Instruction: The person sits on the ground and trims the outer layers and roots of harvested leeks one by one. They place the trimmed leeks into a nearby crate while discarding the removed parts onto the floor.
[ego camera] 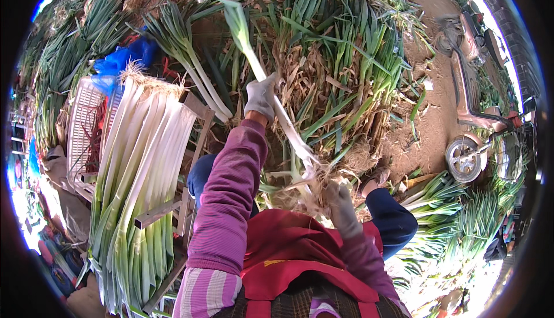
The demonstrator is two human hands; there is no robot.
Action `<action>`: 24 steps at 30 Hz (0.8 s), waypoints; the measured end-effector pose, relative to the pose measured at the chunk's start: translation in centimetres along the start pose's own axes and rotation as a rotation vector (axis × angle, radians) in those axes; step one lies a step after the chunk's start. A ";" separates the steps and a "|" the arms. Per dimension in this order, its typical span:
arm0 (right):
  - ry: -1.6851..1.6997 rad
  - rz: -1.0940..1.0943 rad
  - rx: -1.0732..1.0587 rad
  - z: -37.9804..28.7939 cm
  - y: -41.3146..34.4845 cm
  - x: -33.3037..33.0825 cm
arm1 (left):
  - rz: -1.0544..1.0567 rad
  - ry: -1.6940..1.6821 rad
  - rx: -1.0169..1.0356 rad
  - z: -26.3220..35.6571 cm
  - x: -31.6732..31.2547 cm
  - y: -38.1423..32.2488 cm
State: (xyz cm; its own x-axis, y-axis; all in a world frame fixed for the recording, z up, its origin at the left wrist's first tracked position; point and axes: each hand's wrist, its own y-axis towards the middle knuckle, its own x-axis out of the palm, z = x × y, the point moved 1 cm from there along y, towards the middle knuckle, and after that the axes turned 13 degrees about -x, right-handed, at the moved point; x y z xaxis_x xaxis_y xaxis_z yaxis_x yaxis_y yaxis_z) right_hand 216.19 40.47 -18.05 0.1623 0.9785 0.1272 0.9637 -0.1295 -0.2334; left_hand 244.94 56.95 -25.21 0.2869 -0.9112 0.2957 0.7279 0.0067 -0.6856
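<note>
My left hand, in a pale work glove, grips a long leek or large green onion around its white shank. The stalk slants from its green top, up and left, to its root end in front of my red apron. At that lower end, my gloved right hand closes on stringy roots and loose outer skin; its fingertips are partly hidden. To my left, a row of cleaned leeks lies on a metal rack, roots at the far end.
Untrimmed leeks with dry leaves are heaped ahead. Two whitish stalks lie beside the rack. A white plastic basket and blue netting are at left. A scooter stands on bare soil to the right, near more leeks.
</note>
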 end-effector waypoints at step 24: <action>-1.154 0.186 -0.829 -3.8 14.5 3.8 | -0.245 -0.295 0.117 -0.2 5.5 -6.0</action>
State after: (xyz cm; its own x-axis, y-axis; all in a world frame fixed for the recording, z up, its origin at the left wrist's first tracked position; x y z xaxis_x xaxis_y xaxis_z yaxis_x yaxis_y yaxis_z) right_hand 231.64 41.70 -17.27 0.4253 0.4656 -0.7761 0.8563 0.0708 0.5116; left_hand 242.05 51.80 -19.55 0.2498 -0.7343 0.6312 0.8582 -0.1339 -0.4955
